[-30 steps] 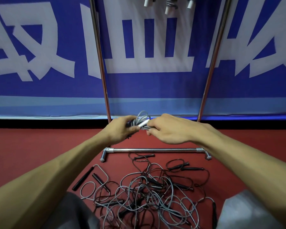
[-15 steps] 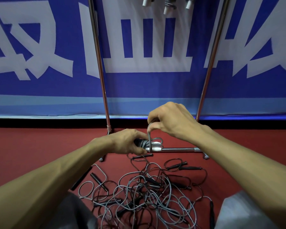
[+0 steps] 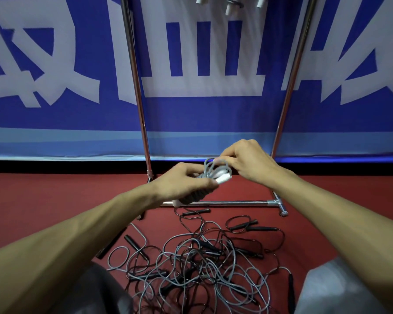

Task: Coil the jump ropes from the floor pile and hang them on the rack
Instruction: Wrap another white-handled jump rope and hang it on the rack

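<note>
Grey jump rope (image 3: 210,172): coiled into a small bundle, held in mid-air in front of the rack (image 3: 134,87), above its base bar (image 3: 232,203). White handle end (image 3: 224,177) poking out of the coil on the right; dark wrapped part jutting out below the left hand (image 3: 182,183).

Left hand: fingers and thumb curled round the bundle, thumb tip against the white handle end.

Right hand (image 3: 247,163): fingers bent, tips pinching the cord loops at the top of the coil.

Below, on the red floor (image 3: 55,196): floor pile (image 3: 197,264) of tangled grey and black ropes with black handles, loose, just in front of the base bar, between the knees (image 3: 338,288).

Rack: two chrome uprights rising from the base bar, one on either side of the hands.

Top edge: hung ropes (image 3: 232,3) with white handles between the uprights, cut off by the frame.

Behind all: blue banner (image 3: 202,114) with large white characters.
</note>
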{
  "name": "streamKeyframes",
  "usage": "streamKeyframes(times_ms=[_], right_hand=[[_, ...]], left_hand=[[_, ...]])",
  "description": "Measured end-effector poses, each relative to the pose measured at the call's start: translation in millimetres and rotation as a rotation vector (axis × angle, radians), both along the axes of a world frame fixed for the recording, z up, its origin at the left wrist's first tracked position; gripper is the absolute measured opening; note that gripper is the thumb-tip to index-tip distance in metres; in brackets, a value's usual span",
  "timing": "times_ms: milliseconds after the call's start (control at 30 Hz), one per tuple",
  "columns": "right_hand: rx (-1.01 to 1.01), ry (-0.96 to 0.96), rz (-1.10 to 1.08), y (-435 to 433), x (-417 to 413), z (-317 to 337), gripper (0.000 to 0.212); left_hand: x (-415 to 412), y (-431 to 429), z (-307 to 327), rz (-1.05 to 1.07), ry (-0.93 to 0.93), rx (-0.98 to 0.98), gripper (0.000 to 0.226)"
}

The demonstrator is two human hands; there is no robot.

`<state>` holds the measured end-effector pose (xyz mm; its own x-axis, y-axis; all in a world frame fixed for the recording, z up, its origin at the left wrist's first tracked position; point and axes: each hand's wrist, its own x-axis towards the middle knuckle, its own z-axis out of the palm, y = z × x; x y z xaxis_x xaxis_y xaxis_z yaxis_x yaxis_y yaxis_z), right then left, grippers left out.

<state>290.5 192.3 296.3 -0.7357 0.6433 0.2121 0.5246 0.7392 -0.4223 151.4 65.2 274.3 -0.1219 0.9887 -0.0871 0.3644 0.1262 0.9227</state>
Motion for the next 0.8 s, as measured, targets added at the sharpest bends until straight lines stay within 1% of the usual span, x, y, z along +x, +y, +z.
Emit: streamKeyframes(times_ms=[67, 167, 200, 233, 300, 367, 400, 467, 500, 567, 633, 700, 733, 800], right_hand=[[-0.015, -0.068, 0.009, 4.3, 2.4, -1.9, 0.036], [-0.037, -0.147, 0.065, 2.2, 2.7, -0.5, 0.036], [-0.045, -0.163, 0.087, 0.8, 1.4, 0.1, 0.037], [-0.067, -0.167, 0.102, -0.5, 0.6, 1.2, 0.037], [-0.165, -0.132, 0.131, -1.0, 0.8, 2.9, 0.035], [-0.271, -0.059, 0.172, -1.3, 3.3, 4.7, 0.032], [-0.298, -0.009, 0.189, -1.5, 4.0, 5.7, 0.029], [-0.390, 0.156, 0.204, -4.5, 4.3, 7.9, 0.016], [-0.476, 0.266, 0.209, -7.2, 3.5, 8.8, 0.017], [-0.628, 0.493, 0.211, -13.2, 1.5, 11.6, 0.031], [-0.647, 0.654, 0.147, -18.1, -2.4, 14.5, 0.039], [-0.608, 0.758, 0.041, -18.8, -8.0, 15.1, 0.036], [-0.581, 0.787, -0.009, -18.3, -11.2, 14.7, 0.032], [-0.532, 0.779, -0.093, -16.4, -15.8, 11.4, 0.029]], left_hand=[[-0.9, -0.3, 6.0, 0.099, -0.098, 0.036, 0.007], [-4.1, 3.2, 7.8, 0.260, -0.124, 0.114, 0.043], [-3.8, 4.1, 7.8, 0.278, -0.136, 0.139, 0.048], [-3.9, 5.2, 7.2, 0.282, -0.159, 0.153, 0.048], [-3.3, 6.7, 7.2, 0.297, -0.242, 0.167, 0.035], [-4.6, 8.4, 8.4, 0.327, -0.313, 0.165, 0.022], [-6.3, 9.5, 8.7, 0.339, -0.324, 0.154, 0.019], [-9.5, 10.1, 9.7, 0.356, -0.308, 0.142, 0.017], [-10.8, 10.0, 10.4, 0.365, -0.301, 0.138, 0.016], [-13.2, 10.6, 10.8, 0.379, -0.320, 0.132, 0.017], [-13.6, 11.1, 12.2, 0.372, -0.376, 0.132, 0.025], [-11.2, 11.2, 14.0, 0.337, -0.443, 0.138, 0.029], [-9.2, 11.2, 14.7, 0.320, -0.467, 0.143, 0.028], [-6.2, 10.3, 16.4, 0.297, -0.503, 0.162, 0.023]])
